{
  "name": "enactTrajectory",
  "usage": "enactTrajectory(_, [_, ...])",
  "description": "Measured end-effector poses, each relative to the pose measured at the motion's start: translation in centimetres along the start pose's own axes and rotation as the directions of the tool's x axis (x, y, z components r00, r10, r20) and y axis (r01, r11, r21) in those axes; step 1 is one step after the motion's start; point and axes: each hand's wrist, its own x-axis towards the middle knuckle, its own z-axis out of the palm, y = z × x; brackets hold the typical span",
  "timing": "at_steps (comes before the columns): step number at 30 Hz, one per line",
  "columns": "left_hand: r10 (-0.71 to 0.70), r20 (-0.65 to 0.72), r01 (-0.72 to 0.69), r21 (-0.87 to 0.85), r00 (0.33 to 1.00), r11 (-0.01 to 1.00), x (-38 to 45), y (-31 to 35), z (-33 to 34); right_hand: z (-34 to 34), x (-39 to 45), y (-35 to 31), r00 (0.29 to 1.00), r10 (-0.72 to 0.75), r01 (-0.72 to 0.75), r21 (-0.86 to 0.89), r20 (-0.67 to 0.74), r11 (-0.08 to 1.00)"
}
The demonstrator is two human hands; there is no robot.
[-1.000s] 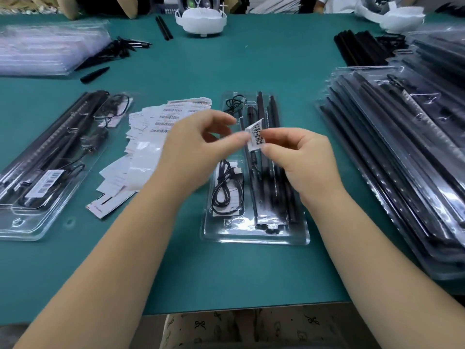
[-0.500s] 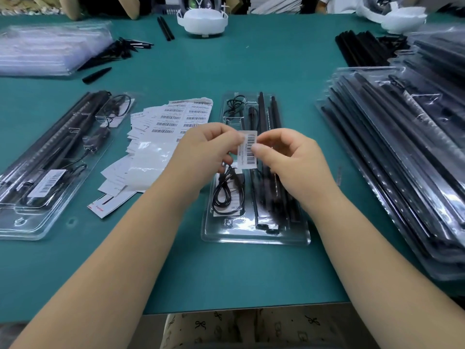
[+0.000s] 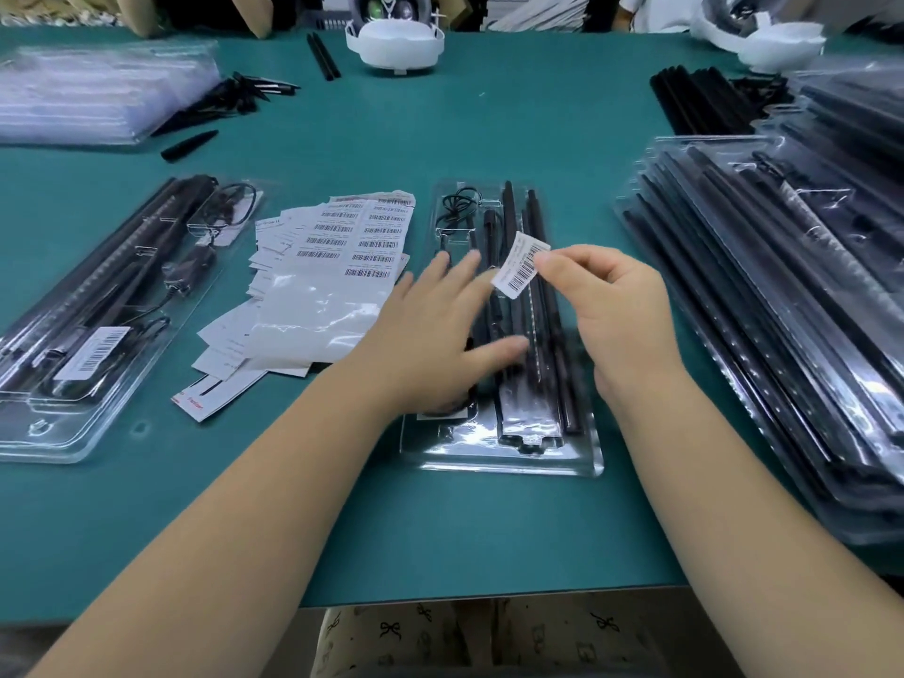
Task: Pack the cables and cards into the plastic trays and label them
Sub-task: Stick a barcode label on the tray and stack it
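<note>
Clear plastic is what the work sits in: the tray [image 3: 499, 447] lies in the middle of the green table [image 3: 440, 530], already holding black rods and a coiled cable. Half a second ago both hands pinched the label [image 3: 521, 266] between them; now only the right hand [image 3: 611, 310] has it, thumb and forefinger nipped on its upper edge, the label tilted and held just above the tray's rods. The left hand [image 3: 440, 335] has let go and lies flat with fingers spread over the left part of the tray, seemingly steadying it. I judge that the label has come free of its backing and that sticking it on is the step in hand; this tray looks packed, so the label is what it lacks.

To the left, touching the left hand's edge, lies the label sheets [image 3: 342, 266] pile, some still printed with barcodes. Farther left is a finished tray [image 3: 73, 384] with a barcode already on its cover. On the right stands a stack of trays [image 3: 782, 335], close to the right forearm. The left hand's own fingers cover part of the tray's face and could be in the way of the label, depending on where it is to go.
</note>
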Motion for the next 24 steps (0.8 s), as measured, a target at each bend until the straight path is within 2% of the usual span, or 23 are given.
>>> enactTrajectory(3, [0.015, 0.161, -0.016, 0.003, 0.987, 1.000, 0.2, 0.1, 0.5, -0.3, 0.0, -0.1, 1.000, 0.011, -0.010, 0.026, -0.015, 1.000])
enactTrajectory(6, [0.013, 0.178, -0.009, -0.021, 0.984, 1.000, 0.2, 0.1, 0.0, -0.6, 0.4, -0.2, 0.999, 0.021, -0.020, 0.041, -0.032, 0.999])
enactTrajectory(10, [0.095, 0.102, -0.098, 0.018, 0.990, 0.995, -0.7, 0.7, -1.1, -0.3, 1.3, -1.0, 0.999, 0.040, -0.040, 0.007, -0.029, 0.999])
enactTrajectory(13, [0.198, 0.061, -0.192, -0.086, 0.978, 0.978, -1.4, 1.4, -1.9, 0.2, 2.4, -1.5, 0.991, 0.130, -0.130, 0.019, -0.042, 0.991])
enactTrajectory(15, [0.236, -0.022, -0.237, -0.162, 0.971, 0.958, -1.3, 1.9, -1.9, 0.8, 3.3, -1.8, 0.983, 0.170, -0.169, 0.023, -0.066, 0.985])
enactTrajectory(16, [0.224, -0.084, -0.234, -0.140, 0.971, 0.962, -1.0, 2.0, -1.7, 1.1, 3.8, -1.9, 0.981, 0.182, -0.181, 0.017, -0.069, 0.983])
enactTrajectory(18, [0.134, -0.162, -0.136, -0.004, 0.978, 0.991, -0.4, 1.9, -0.9, 1.9, 4.8, -1.9, 0.981, 0.190, -0.191, -0.025, -0.036, 0.981])
enactTrajectory(19, [0.056, -0.139, -0.051, 0.041, 0.989, 0.998, -0.1, 1.7, -0.4, 2.4, 5.2, -1.8, 0.984, 0.180, -0.180, -0.073, -0.002, 0.981])
enactTrajectory(22, [-0.136, 0.070, 0.135, 0.020, 0.988, 0.991, 0.3, 1.1, 0.7, 4.0, 6.2, -1.3, 0.983, 0.157, -0.134, -0.210, 0.099, 0.968])
enactTrajectory(24, [-0.165, 0.119, 0.165, 0.013, 0.979, 0.986, 0.6, 0.8, 1.1, 5.0, 6.6, -0.9, 0.980, 0.166, -0.137, -0.235, 0.112, 0.962])
